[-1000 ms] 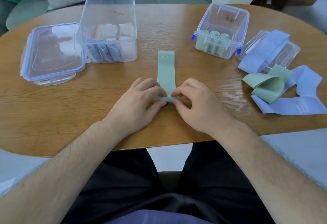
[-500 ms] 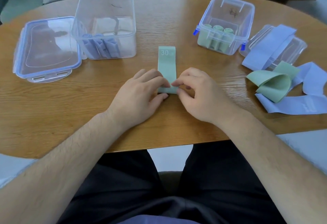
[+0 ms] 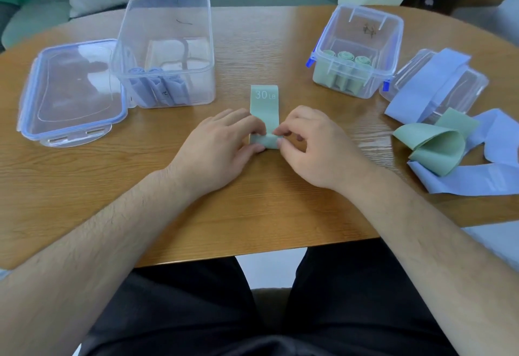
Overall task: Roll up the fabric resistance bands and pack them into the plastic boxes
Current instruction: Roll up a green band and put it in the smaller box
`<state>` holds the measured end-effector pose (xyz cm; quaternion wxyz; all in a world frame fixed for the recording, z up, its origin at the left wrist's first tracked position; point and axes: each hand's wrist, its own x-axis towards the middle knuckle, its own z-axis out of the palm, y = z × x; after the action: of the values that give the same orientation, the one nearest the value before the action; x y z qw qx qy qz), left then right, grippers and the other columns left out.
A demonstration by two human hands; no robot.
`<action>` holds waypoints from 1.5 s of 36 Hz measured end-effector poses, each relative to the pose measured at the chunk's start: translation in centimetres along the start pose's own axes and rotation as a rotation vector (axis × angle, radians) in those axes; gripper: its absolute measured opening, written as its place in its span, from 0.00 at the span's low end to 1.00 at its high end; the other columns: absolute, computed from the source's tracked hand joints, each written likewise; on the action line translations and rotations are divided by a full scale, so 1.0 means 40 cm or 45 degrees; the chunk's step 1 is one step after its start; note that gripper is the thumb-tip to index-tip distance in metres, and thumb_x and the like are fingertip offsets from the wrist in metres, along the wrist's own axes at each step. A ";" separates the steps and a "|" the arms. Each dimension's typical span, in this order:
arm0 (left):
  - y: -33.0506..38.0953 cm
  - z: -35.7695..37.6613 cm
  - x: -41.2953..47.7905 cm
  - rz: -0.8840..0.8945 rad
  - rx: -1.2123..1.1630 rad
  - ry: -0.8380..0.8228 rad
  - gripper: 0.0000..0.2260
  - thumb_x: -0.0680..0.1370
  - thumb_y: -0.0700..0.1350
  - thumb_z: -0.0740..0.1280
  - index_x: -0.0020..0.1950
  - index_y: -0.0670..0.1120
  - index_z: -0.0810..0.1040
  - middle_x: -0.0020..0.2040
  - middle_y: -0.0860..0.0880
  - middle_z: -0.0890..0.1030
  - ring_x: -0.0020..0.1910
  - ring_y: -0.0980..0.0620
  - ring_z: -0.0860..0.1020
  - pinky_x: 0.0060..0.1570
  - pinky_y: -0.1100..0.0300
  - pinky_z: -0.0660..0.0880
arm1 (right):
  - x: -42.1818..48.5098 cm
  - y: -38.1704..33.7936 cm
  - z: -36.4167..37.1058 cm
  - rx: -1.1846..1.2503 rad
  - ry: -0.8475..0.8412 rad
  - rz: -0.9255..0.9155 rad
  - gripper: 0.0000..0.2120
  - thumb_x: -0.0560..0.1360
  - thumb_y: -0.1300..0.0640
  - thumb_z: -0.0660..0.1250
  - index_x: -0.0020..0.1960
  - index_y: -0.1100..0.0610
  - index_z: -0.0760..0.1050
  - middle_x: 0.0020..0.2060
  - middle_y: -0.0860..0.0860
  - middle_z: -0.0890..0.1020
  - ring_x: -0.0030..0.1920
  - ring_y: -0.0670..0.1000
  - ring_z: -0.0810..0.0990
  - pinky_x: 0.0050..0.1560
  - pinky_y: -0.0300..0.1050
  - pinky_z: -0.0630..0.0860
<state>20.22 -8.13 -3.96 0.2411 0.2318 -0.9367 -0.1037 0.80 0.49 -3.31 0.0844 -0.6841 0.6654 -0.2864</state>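
While pinched by left grip (image 3: 222, 150) and right grip (image 3: 317, 150), green band (image 3: 264, 108) barely rolled; green rolls (image 3: 346, 59), blue rolls (image 3: 157, 85) boxed; loose bands (image 3: 438, 145) right, pending.

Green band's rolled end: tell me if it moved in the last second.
Yes. The rolled end moved away from the person, toward the 30 LB mark, shortening the flat stretch.

"30 LB" on the green resistance band (image 3: 264, 105)
White print is showing just beyond the left hand (image 3: 222, 147) and right hand (image 3: 311, 150).
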 end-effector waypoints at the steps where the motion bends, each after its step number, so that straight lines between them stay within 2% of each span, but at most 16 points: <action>1: -0.004 0.000 0.003 -0.007 -0.002 0.003 0.09 0.80 0.51 0.67 0.55 0.47 0.79 0.47 0.53 0.77 0.47 0.48 0.76 0.47 0.45 0.76 | 0.003 0.000 0.001 -0.006 0.005 -0.014 0.08 0.78 0.58 0.68 0.55 0.54 0.82 0.47 0.43 0.75 0.47 0.42 0.69 0.51 0.28 0.65; 5: -0.012 0.004 0.015 -0.026 -0.001 0.004 0.12 0.82 0.52 0.64 0.56 0.46 0.81 0.48 0.51 0.79 0.48 0.48 0.76 0.50 0.48 0.76 | 0.006 -0.004 0.003 -0.003 -0.024 -0.050 0.09 0.75 0.57 0.69 0.55 0.50 0.77 0.50 0.44 0.76 0.52 0.47 0.74 0.53 0.46 0.75; 8: -0.014 0.001 0.022 -0.038 0.030 0.006 0.14 0.83 0.52 0.63 0.59 0.45 0.83 0.54 0.48 0.78 0.53 0.47 0.76 0.55 0.47 0.76 | 0.014 0.002 0.000 -0.026 0.001 -0.045 0.09 0.75 0.57 0.71 0.54 0.51 0.79 0.50 0.44 0.76 0.47 0.45 0.70 0.52 0.41 0.71; 11: -0.012 -0.003 0.028 -0.022 0.043 -0.016 0.15 0.81 0.51 0.67 0.64 0.45 0.80 0.56 0.48 0.77 0.56 0.47 0.76 0.57 0.49 0.75 | 0.028 0.009 0.001 -0.036 0.020 -0.039 0.08 0.76 0.57 0.70 0.55 0.53 0.81 0.50 0.44 0.76 0.47 0.44 0.69 0.52 0.39 0.68; 16: -0.022 0.004 0.045 -0.042 0.049 0.017 0.09 0.78 0.46 0.71 0.56 0.46 0.80 0.50 0.51 0.78 0.52 0.47 0.77 0.53 0.50 0.75 | 0.047 0.019 0.001 -0.081 0.030 -0.046 0.10 0.79 0.56 0.67 0.59 0.53 0.81 0.51 0.44 0.76 0.50 0.46 0.69 0.55 0.46 0.73; 18: -0.029 0.009 0.052 -0.056 0.058 0.022 0.09 0.79 0.46 0.70 0.57 0.45 0.81 0.51 0.50 0.79 0.53 0.46 0.77 0.54 0.50 0.75 | 0.049 0.017 -0.002 -0.078 0.027 -0.047 0.12 0.78 0.57 0.66 0.61 0.51 0.78 0.51 0.43 0.76 0.49 0.45 0.69 0.54 0.48 0.74; 21: -0.039 0.018 0.058 -0.070 0.067 0.037 0.11 0.81 0.47 0.68 0.59 0.43 0.82 0.54 0.48 0.79 0.55 0.46 0.76 0.57 0.49 0.75 | 0.055 0.018 -0.004 -0.101 -0.016 -0.029 0.11 0.76 0.55 0.68 0.59 0.48 0.76 0.52 0.41 0.77 0.53 0.46 0.71 0.53 0.52 0.76; 27: -0.029 0.026 0.073 -0.050 0.115 0.073 0.14 0.82 0.45 0.62 0.64 0.42 0.79 0.55 0.44 0.76 0.54 0.43 0.76 0.56 0.46 0.76 | 0.084 0.036 0.005 -0.090 0.009 -0.029 0.11 0.77 0.57 0.68 0.58 0.52 0.81 0.54 0.47 0.78 0.54 0.53 0.75 0.57 0.55 0.76; 31: -0.029 0.019 0.084 -0.098 0.116 0.072 0.09 0.80 0.49 0.67 0.57 0.46 0.77 0.55 0.49 0.77 0.56 0.47 0.76 0.54 0.48 0.76 | 0.094 0.050 0.012 -0.073 0.015 -0.013 0.12 0.78 0.56 0.66 0.60 0.55 0.81 0.54 0.49 0.77 0.55 0.53 0.75 0.59 0.54 0.74; 33: -0.035 0.018 0.088 -0.117 0.132 0.062 0.09 0.79 0.50 0.68 0.56 0.47 0.78 0.54 0.50 0.78 0.56 0.47 0.76 0.54 0.48 0.75 | 0.098 0.053 0.014 -0.040 0.035 -0.031 0.12 0.78 0.57 0.66 0.61 0.54 0.80 0.52 0.48 0.77 0.51 0.49 0.74 0.57 0.51 0.75; 36: -0.040 0.023 0.096 -0.120 0.139 0.081 0.10 0.80 0.49 0.68 0.57 0.45 0.80 0.53 0.49 0.79 0.56 0.47 0.76 0.55 0.48 0.76 | 0.104 0.053 0.010 -0.013 0.061 -0.021 0.11 0.77 0.56 0.66 0.59 0.50 0.76 0.48 0.43 0.76 0.43 0.41 0.68 0.49 0.47 0.74; 41: -0.047 0.039 0.112 -0.120 0.182 0.161 0.11 0.81 0.47 0.65 0.58 0.42 0.81 0.54 0.45 0.75 0.54 0.44 0.75 0.49 0.43 0.77 | 0.123 0.063 0.008 -0.055 0.079 0.001 0.07 0.78 0.53 0.67 0.55 0.49 0.79 0.48 0.42 0.75 0.43 0.45 0.69 0.47 0.50 0.76; 45: -0.044 0.048 0.121 -0.056 0.212 0.209 0.06 0.81 0.43 0.64 0.54 0.42 0.78 0.51 0.45 0.77 0.50 0.43 0.75 0.47 0.43 0.75 | 0.146 0.072 0.011 -0.047 0.094 0.034 0.08 0.79 0.52 0.66 0.54 0.51 0.82 0.49 0.45 0.77 0.43 0.48 0.71 0.47 0.53 0.76; 48: -0.052 0.051 0.123 -0.092 0.244 0.218 0.06 0.79 0.45 0.66 0.52 0.44 0.78 0.49 0.47 0.77 0.51 0.44 0.76 0.47 0.46 0.74 | 0.154 0.073 0.014 -0.029 0.120 0.027 0.08 0.80 0.55 0.66 0.56 0.54 0.81 0.49 0.48 0.77 0.43 0.49 0.73 0.49 0.55 0.76; 51: -0.064 0.059 0.132 -0.128 0.290 0.208 0.08 0.78 0.47 0.67 0.53 0.44 0.80 0.50 0.48 0.78 0.52 0.44 0.77 0.49 0.47 0.75 | 0.156 0.072 0.020 -0.012 0.162 0.018 0.07 0.78 0.56 0.67 0.56 0.53 0.78 0.48 0.45 0.75 0.41 0.45 0.69 0.49 0.52 0.76; 54: -0.067 0.065 0.141 -0.167 0.292 0.177 0.11 0.77 0.48 0.67 0.56 0.44 0.80 0.54 0.47 0.78 0.54 0.43 0.76 0.52 0.46 0.75 | 0.160 0.075 0.023 -0.053 0.145 0.031 0.07 0.78 0.55 0.68 0.55 0.52 0.78 0.50 0.46 0.76 0.41 0.45 0.69 0.46 0.52 0.77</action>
<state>15.56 -12.99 -4.73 0.2701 0.3251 -0.9063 0.0050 -1.63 -6.17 -3.76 0.0356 -0.6602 0.6831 -0.3100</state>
